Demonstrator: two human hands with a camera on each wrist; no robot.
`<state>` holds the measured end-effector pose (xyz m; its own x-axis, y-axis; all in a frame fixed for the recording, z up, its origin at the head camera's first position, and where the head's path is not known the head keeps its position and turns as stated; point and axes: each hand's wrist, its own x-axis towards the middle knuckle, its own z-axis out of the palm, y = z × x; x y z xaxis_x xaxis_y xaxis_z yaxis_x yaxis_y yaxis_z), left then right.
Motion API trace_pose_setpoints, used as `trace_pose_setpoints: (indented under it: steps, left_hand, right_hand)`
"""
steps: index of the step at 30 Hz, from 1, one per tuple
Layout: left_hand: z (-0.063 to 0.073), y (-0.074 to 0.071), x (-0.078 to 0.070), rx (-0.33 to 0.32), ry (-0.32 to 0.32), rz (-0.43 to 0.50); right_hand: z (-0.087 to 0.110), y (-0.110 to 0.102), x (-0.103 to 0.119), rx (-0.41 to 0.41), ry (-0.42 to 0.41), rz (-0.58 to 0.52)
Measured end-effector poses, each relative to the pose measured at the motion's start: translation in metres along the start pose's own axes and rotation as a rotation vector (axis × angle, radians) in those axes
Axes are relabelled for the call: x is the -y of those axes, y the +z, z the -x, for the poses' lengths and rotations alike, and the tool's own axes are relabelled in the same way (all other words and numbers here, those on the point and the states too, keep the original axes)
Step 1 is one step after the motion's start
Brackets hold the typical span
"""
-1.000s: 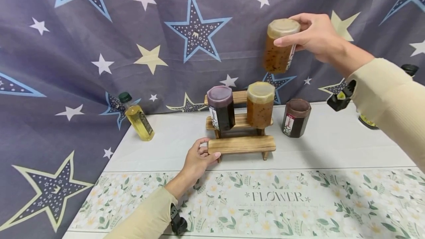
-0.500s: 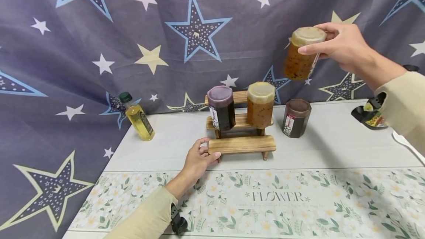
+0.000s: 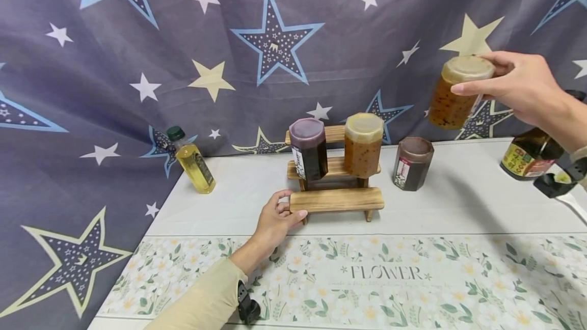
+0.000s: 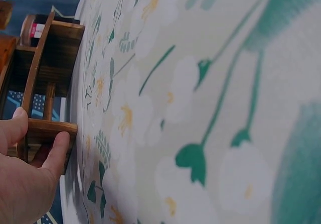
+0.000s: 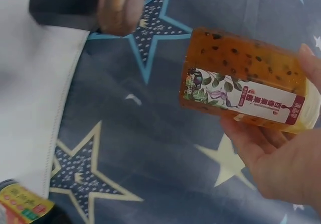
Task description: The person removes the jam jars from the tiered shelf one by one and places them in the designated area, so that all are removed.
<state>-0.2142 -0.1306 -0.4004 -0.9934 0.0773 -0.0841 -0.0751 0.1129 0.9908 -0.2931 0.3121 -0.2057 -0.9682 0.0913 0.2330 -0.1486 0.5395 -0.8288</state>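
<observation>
High at the right, my right hand (image 3: 523, 83) holds a jar of orange jam with dark seeds (image 3: 458, 95) near its pale lid, above the table and slightly tilted. The right wrist view shows the label on this jar (image 5: 241, 73), with thumb and fingers on either side. My left hand (image 3: 275, 220) grips the left end of the lowest step of a three-step wooden stand (image 3: 337, 199); in the left wrist view, thumb and finger pinch that step (image 4: 52, 126). A dark purple jar (image 3: 312, 157) and another orange jam jar (image 3: 362, 149) stand side by side on the middle step.
Right of the stand, a dark brown jar (image 3: 412, 164) stands on the white table (image 3: 247, 177). An oil bottle (image 3: 194, 167) is at the left. Behind the right forearm are a dark sauce bottle (image 3: 527, 159) and a white spoon (image 3: 573, 205). A starry curtain (image 3: 160, 24) hangs behind.
My right hand has carried the orange jam jar to the right and downward, away from above the stand. The left hand stays on the lowest step.
</observation>
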Motion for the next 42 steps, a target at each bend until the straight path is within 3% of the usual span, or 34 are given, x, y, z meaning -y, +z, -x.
trace_pose_setpoints:
  steps: [7, 15, 25, 34, 42]
  left_hand:
    - [0.000, 0.000, 0.000, 0.001, 0.001, 0.002]
    - [0.001, 0.001, -0.001, 0.009, -0.006, 0.005]
    - [0.002, 0.001, -0.002, 0.004, -0.009, -0.003]
    - [0.000, 0.001, -0.002, 0.007, -0.014, -0.007]
    - [0.000, 0.001, -0.002, -0.001, -0.012, -0.015]
  right_hand:
    - [0.010, 0.000, -0.028, -0.010, 0.018, -0.079]
    - [0.023, 0.009, -0.053, -0.013, 0.073, 0.100]
    - [0.034, 0.024, -0.087, -0.019, 0.091, 0.168]
    - [0.047, 0.035, -0.124, 0.018, 0.104, 0.087]
    - [0.052, 0.042, -0.141, 0.029, 0.094, 0.126]
